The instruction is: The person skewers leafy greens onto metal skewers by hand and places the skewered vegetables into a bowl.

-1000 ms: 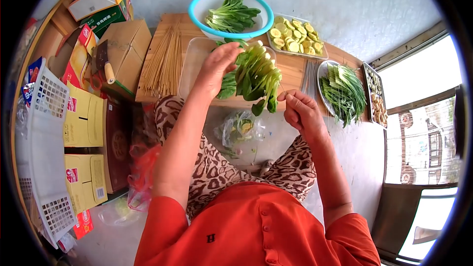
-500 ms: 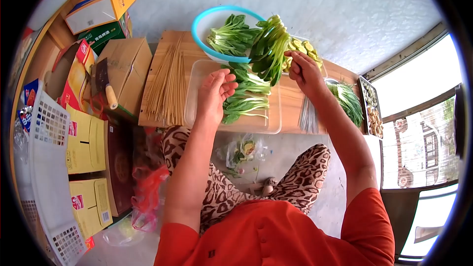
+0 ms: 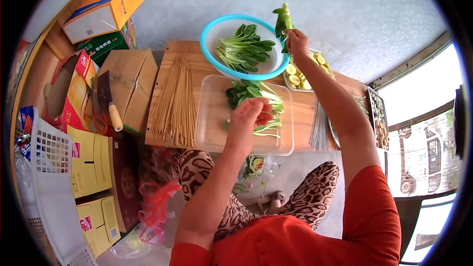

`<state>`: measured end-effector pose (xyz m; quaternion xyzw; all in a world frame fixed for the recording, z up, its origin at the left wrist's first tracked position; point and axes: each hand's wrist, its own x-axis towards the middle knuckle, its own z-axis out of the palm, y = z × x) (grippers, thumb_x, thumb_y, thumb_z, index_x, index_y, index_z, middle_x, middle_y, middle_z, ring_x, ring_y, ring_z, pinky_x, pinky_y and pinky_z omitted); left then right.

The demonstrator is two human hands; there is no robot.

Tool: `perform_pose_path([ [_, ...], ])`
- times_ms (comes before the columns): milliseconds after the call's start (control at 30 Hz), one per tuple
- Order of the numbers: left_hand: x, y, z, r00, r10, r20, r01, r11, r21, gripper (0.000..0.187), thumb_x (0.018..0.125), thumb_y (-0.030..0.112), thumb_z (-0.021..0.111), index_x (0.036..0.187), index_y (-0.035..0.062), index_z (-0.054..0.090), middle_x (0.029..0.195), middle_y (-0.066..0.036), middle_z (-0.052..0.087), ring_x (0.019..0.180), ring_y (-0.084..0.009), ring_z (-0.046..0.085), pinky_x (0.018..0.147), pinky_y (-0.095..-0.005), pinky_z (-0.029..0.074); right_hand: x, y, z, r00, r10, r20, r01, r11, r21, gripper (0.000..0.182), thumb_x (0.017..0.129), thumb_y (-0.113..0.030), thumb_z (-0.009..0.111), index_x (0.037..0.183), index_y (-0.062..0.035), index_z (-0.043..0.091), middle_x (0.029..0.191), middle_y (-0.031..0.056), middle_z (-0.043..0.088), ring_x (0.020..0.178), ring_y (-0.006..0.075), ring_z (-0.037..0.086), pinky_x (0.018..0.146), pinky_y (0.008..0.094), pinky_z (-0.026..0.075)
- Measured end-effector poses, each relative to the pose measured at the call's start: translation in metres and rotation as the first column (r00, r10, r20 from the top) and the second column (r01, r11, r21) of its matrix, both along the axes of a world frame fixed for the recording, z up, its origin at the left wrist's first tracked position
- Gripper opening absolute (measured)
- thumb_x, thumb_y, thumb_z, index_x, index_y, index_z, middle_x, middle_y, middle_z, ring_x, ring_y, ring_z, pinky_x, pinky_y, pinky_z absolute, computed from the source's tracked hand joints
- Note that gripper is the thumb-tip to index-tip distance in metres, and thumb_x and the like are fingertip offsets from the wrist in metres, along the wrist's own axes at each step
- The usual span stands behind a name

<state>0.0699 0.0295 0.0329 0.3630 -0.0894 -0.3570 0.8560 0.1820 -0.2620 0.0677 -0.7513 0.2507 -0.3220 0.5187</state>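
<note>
My right hand [image 3: 297,43] grips a bunch of leafy greens [image 3: 287,18], raised beside the right rim of the blue-edged basin [image 3: 209,54]. Its pale stems point up, and dark leaves hang below the hand. More leafy greens [image 3: 246,49] lie inside the basin. Above the clear plastic tray [image 3: 212,133], my left hand [image 3: 252,114] is loosely curled with its fingers slightly apart; nothing shows in it. Under and beyond that hand, pale-stemmed greens [image 3: 271,99] lie in the tray, partly hidden by it.
Bamboo skewers [image 3: 176,108] lie left of the tray on the wooden table [image 3: 303,108]; thin metal skewers [image 3: 320,128] lie to its right. Sliced vegetables [image 3: 295,76] fill a container behind. A cleaver [image 3: 109,101] leans by a cardboard box [image 3: 125,71]. A dark tray [image 3: 378,118] stands far right.
My right hand has carried the bunch up and away from the tray, past the basin's right side. My left hand has shifted right over the tray's greens. The view has shifted slightly.
</note>
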Motion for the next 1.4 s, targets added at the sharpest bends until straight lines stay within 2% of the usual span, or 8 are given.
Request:
perform_pose_path([
  [67,0.001,-0.003,0.0,1.0,-0.001,-0.016,0.001,1.0,-0.001,0.021,0.094,0.025,0.056,0.103,0.0065,0.062,0.093,-0.005,0.066,0.08,-0.0136,0.062,0.075,-0.0278,0.048,0.04,-0.012,-0.051,0.997,-0.034,-0.069,0.018,0.973,-0.229,0.021,0.09,-0.02,0.055,0.09,-0.0037,0.068,0.052,0.0018,0.05,0.041,0.0089,0.045,0.041,0.0246,0.037],
  [133,0.002,-0.004,-0.001,1.0,0.001,-0.028,-0.001,1.0,-0.011,0.021,0.095,0.024,0.056,0.103,0.0056,0.062,0.093,-0.005,0.066,0.079,-0.0137,0.062,0.075,-0.0281,0.048,0.067,0.002,-0.084,0.971,-0.087,-0.223,-0.001,0.929,-0.369,0.025,0.081,-0.03,0.059,0.091,-0.0095,0.07,0.081,0.0164,0.067,0.077,0.0338,0.065,0.072,0.0434,0.05],
  [200,0.002,-0.004,0.0,0.999,0.014,-0.032,-0.015,1.0,-0.01,0.02,0.095,0.022,0.055,0.103,0.0048,0.062,0.093,-0.005,0.066,0.079,-0.0139,0.062,0.076,-0.0282,0.048,0.083,0.026,-0.106,0.941,-0.093,-0.326,-0.082,0.871,-0.485,0.026,0.08,-0.033,0.056,0.091,-0.0129,0.07,0.088,0.0168,0.067,0.084,0.0381,0.063,0.076,0.0462,0.05],
  [400,0.001,-0.005,0.003,1.0,0.0,-0.012,0.0,1.0,0.023,0.02,0.095,0.019,0.052,0.105,0.004,0.062,0.094,-0.005,0.066,0.078,-0.0134,0.062,0.076,-0.028,0.049,0.095,0.08,-0.114,0.774,-0.067,-0.629,-0.298,0.839,-0.455,0.023,0.08,-0.026,0.053,0.088,-0.0125,0.07,0.093,0.0151,0.067,0.091,0.035,0.063,0.076,0.0441,0.051],
  [600,0.002,-0.005,0.002,1.0,0.002,-0.026,-0.002,1.0,-0.011,0.02,0.096,0.019,0.052,0.104,0.004,0.061,0.094,-0.005,0.066,0.078,-0.0128,0.062,0.076,-0.0276,0.049,0.1,0.087,-0.12,0.713,-0.098,-0.695,-0.29,0.861,-0.418,0.025,0.081,-0.025,0.057,0.099,-0.0108,0.067,0.104,0.0134,0.066,0.097,0.0335,0.063,0.079,0.0425,0.051],
  [900,0.009,-0.006,-0.008,0.997,0.067,0.042,-0.07,0.995,0.071,0.019,0.095,0.022,0.053,0.103,0.0065,0.061,0.092,-0.005,0.066,0.076,-0.0125,0.062,0.072,-0.0272,0.049,0.027,0.047,-0.07,0.91,0.068,-0.408,-0.3,0.788,-0.538,0.025,0.082,-0.034,0.056,0.095,-0.0145,0.066,0.088,0.0147,0.067,0.087,0.035,0.063,0.076,0.0461,0.049],
  [1067,0.008,-0.006,-0.015,0.995,0.07,0.066,-0.076,0.993,0.091,0.021,0.095,0.022,0.053,0.104,0.0053,0.061,0.093,-0.007,0.066,0.077,-0.0143,0.063,0.07,-0.027,0.05,-0.09,-0.047,-0.068,0.895,-0.117,-0.43,-0.141,0.841,-0.522,0.029,0.082,-0.037,0.056,0.094,-0.0143,0.068,0.084,0.0142,0.068,0.081,0.0346,0.064,0.071,0.0452,0.05],
  [1400,0.0,-0.017,-0.016,0.991,-0.009,0.13,-0.008,0.991,0.134,0.023,0.093,0.022,0.057,0.107,0.005,0.062,0.097,-0.007,0.066,0.081,-0.0149,0.063,0.073,-0.0279,0.05,-0.312,-0.072,-0.163,0.314,-0.381,-0.869,-0.073,0.903,-0.423,0.029,0.08,-0.033,0.06,0.094,-0.0095,0.069,0.104,0.0151,0.066,0.1,0.0326,0.063,0.083,0.0436,0.05],
])
